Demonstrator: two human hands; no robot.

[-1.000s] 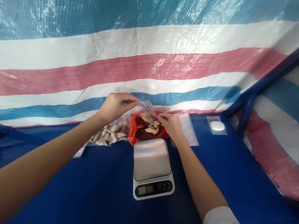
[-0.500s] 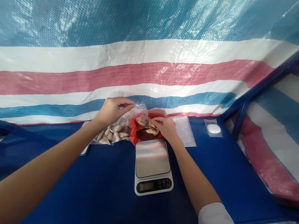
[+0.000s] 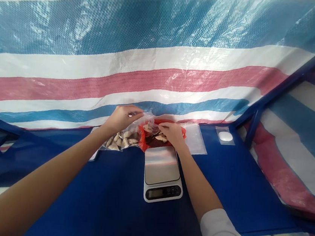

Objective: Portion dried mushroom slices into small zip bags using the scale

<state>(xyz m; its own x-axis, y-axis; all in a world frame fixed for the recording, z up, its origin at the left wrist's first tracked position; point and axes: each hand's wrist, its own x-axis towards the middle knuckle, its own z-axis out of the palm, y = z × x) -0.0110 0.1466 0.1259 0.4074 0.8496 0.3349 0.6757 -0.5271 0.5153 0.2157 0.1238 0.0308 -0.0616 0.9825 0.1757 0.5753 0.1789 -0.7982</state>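
Observation:
My left hand [image 3: 123,118] is closed in a pinch on the upper edge of a clear plastic bag [image 3: 147,118]. Pale, beige chunky pieces [image 3: 123,138] fill the bag's lower part, which rests on the table. My right hand [image 3: 172,133] hovers over an open red plastic bag [image 3: 143,142], thumb and fingertips pinched on the clear bag's other edge. Inside the red bag lie more pale pieces [image 3: 161,137] and something dark brown. Just in front of it stands a white kitchen scale [image 3: 162,168] with nothing on its metal plate.
Flat clear bags [image 3: 196,139] lie right of the red bag. Farther right, a white rounded object [image 3: 225,136] rests on a small clear bag. A phone-like slab [image 3: 94,155] is partly under my left forearm. Striped sheeting [image 3: 139,78] and blue frame bars [image 3: 255,118] bound the blue table [image 3: 108,196].
My left hand has shifted slightly right, nearer my right hand, and the clear bag has moved with it. The camera view has moved a little.

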